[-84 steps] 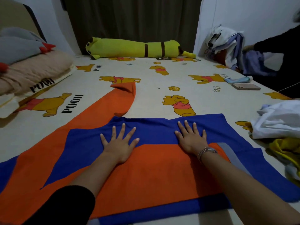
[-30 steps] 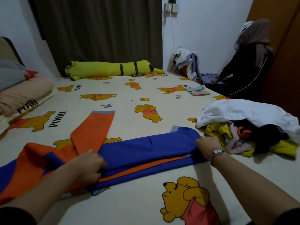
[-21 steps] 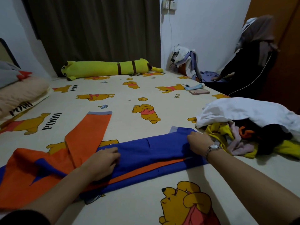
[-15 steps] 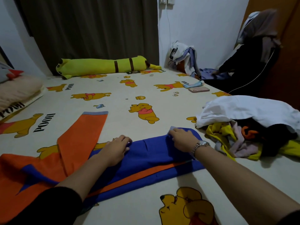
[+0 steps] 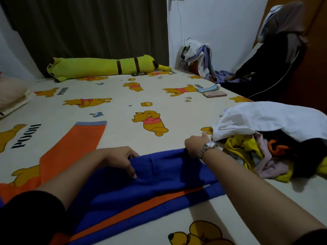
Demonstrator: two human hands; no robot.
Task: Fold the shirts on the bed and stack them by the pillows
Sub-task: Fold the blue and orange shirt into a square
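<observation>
A blue and orange shirt (image 5: 159, 188) lies on the bed (image 5: 159, 96), folded into a long band, with one orange sleeve (image 5: 76, 142) stretched out toward the far left. My left hand (image 5: 122, 158) grips the blue fabric at the band's far edge, fingers curled over it. My right hand (image 5: 196, 145), with a watch at the wrist, holds the far right corner of the blue fabric. A pile of loose shirts (image 5: 272, 137), white on top with yellow, pink and black under it, lies to the right. The pillows (image 5: 12, 92) show at the left edge.
A long yellow plush toy (image 5: 104, 67) lies along the far side by the dark curtain. A phone (image 5: 214, 94) and a small tube rest near the far right edge. A person in black (image 5: 272, 68) sits beside the bed with more clothes.
The shirt went from lying spread flat to a folded band. Both hands have shifted up along the blue fabric to its far edge, and my view has swung right.
</observation>
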